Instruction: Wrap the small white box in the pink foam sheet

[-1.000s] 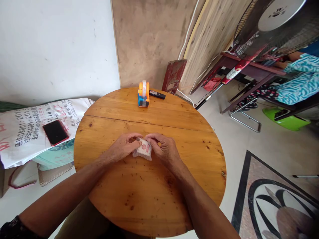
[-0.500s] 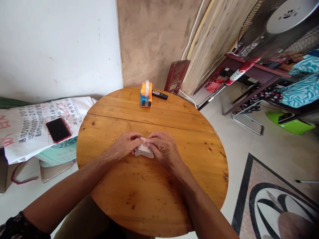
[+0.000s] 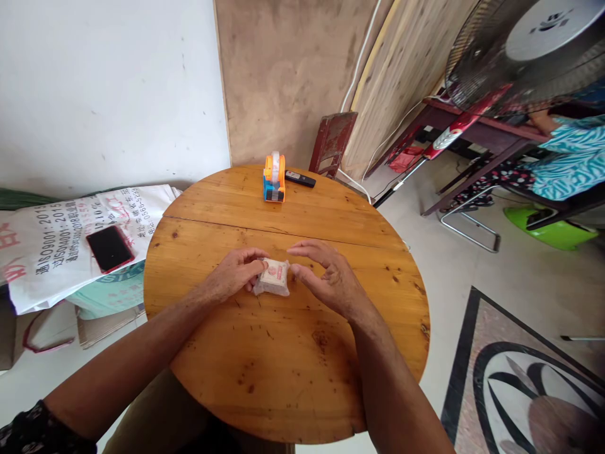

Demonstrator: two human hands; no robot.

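A small packet in clear wrap with a red mark [image 3: 274, 277] lies on the round wooden table [image 3: 283, 353], near its middle. My left hand [image 3: 236, 272] grips the packet's left end with its fingertips. My right hand [image 3: 326, 277] hovers just to the right of the packet, fingers spread and slightly curled, its thumb close to the packet's right edge but holding nothing.
An orange and blue tape dispenser [image 3: 275, 178] and a black remote [image 3: 300, 179] sit at the table's far edge. A phone in a red case [image 3: 109, 248] lies on a printed white sack [image 3: 61, 246] at left. A red chair [image 3: 331, 142], a fan [image 3: 524, 50] and a dark table [image 3: 477, 135] stand at right.
My right hand has let go of the packet and lifted away to the right, opening its fingers. My left hand keeps hold of the packet's left end.
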